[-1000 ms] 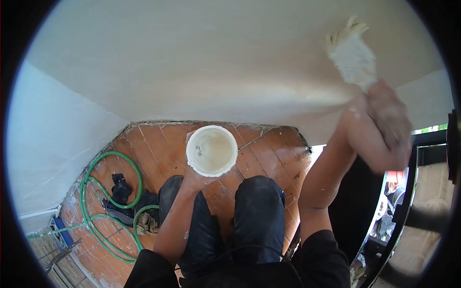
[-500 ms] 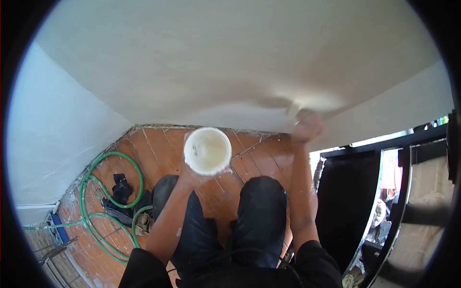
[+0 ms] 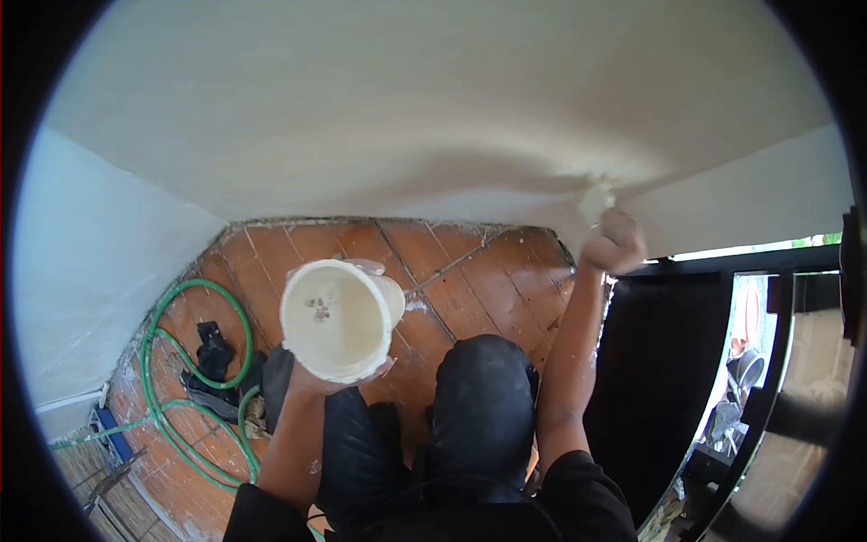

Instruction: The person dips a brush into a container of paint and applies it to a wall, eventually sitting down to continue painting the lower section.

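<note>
Here's the bucket (image 3: 394, 300) in the left hand (image 3: 316, 384), grip wrapped around its outside, fingers showing at the upper edge and lower right. It's tilted, mouth towards the camera, with pale stuff inside and a few dark specks (image 3: 318, 309) on the left of it. Much of the outer side is out of sight, so any label there can't be told.

Up and to the right of the bucket, the right hand (image 3: 616, 244) has its grip clenched on the brush (image 3: 596, 203)! Bristles are right up at the wall (image 3: 361, 90); blur hides whether they touch, and the handle is lost in the fist.

Edges: the wall's rough foot runs just above the bucket, meeting the tiled floor (image 3: 461, 271). There's open floor right of the bucket, between it and the right forearm. Below and right sits 1 knee (image 3: 488, 379); the other is partly hidden by the left forearm. Farther right, past that forearm, stands the black panel (image 3: 664, 379).

Left of the bucket, the green hose (image 3: 155, 397) loops around and beside dark cloth (image 3: 214, 352), with a blue thing (image 3: 110, 434) beyond, too small to name.
</note>
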A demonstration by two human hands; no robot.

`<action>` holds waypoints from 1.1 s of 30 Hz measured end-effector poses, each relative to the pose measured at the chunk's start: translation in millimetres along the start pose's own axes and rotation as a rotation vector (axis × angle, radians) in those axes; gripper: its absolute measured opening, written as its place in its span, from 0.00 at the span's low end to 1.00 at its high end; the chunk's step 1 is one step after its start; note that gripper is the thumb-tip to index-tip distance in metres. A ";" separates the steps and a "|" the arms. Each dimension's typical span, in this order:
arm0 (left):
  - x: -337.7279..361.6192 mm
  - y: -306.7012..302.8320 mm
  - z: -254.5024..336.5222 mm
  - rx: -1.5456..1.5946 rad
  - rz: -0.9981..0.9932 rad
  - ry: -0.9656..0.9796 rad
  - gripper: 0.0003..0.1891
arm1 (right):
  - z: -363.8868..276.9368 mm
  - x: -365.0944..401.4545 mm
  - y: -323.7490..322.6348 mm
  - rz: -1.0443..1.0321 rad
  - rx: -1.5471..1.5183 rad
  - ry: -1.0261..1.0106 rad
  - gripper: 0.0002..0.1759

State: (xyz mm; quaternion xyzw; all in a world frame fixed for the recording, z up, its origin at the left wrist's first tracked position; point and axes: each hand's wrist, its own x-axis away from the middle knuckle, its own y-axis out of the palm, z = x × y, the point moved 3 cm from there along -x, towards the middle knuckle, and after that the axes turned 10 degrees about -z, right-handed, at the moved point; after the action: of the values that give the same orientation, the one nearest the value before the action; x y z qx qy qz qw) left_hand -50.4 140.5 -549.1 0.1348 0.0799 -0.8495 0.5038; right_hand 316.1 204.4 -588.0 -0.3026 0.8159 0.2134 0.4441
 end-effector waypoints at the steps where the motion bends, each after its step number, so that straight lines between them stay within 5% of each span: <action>1: 4.0 3.4 1.2 0.009 0.000 -0.027 0.44 | 20.1 32.9 -5.8 -0.035 0.324 -0.011 0.19; 3: 0.7 3.3 3.4 -0.077 -0.061 0.016 0.43 | 70.5 98.3 -17.9 0.083 -0.140 0.633 0.20; 7: 3.4 -2.2 -9.1 -0.148 -0.037 -0.120 0.42 | 74.0 147.3 -32.2 0.264 -0.499 0.825 0.20; 9: 30.1 -11.8 -26.7 -0.391 -0.075 -0.285 0.41 | 27.2 119.3 -18.1 0.326 -0.105 0.956 0.21; 11: 23.0 -15.8 -31.4 -0.084 0.134 -0.267 0.41 | 9.7 117.4 -36.0 0.300 -0.014 1.046 0.19; 12: 30.2 -22.8 -40.9 -0.084 0.062 -0.289 0.41 | 3.6 122.5 -47.1 0.203 0.033 1.136 0.17; 15: 49.8 -49.9 -56.3 -0.066 0.112 -0.170 0.37 | -6.8 146.3 -92.0 0.533 -0.073 1.358 0.13; 17: 52.4 -51.8 -56.2 0.131 0.206 -0.108 0.35 | -8.1 173.7 -126.1 0.528 -0.045 1.389 0.16; 19: 58.0 -56.7 -62.5 0.118 0.238 -0.118 0.36 | -17.6 197.3 -150.0 0.847 -0.176 1.534 0.23; 24: 52.5 -49.6 -63.4 0.087 0.137 -0.159 0.37 | -49.9 242.9 -158.5 0.741 -0.333 1.743 0.26; 29: 32.1 -24.9 -56.9 0.045 0.065 -0.173 0.38 | -49.2 268.3 -130.9 0.396 -0.560 1.906 0.19; 30: 21.9 -10.7 -45.3 -0.206 0.071 -0.191 0.46 | -47.3 273.3 -123.4 0.355 -0.613 1.861 0.18; 33: 2.8 13.9 -26.8 -0.084 0.098 -0.153 0.44 | -64.4 264.2 -102.2 0.123 -0.697 1.962 0.18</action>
State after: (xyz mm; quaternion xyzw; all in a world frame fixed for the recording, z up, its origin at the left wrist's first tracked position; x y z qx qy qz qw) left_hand -35.5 138.8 -575.4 0.0520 0.0699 -0.8275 0.5547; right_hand 236.0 10.2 -788.6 -0.4125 0.7257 0.1198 -0.5375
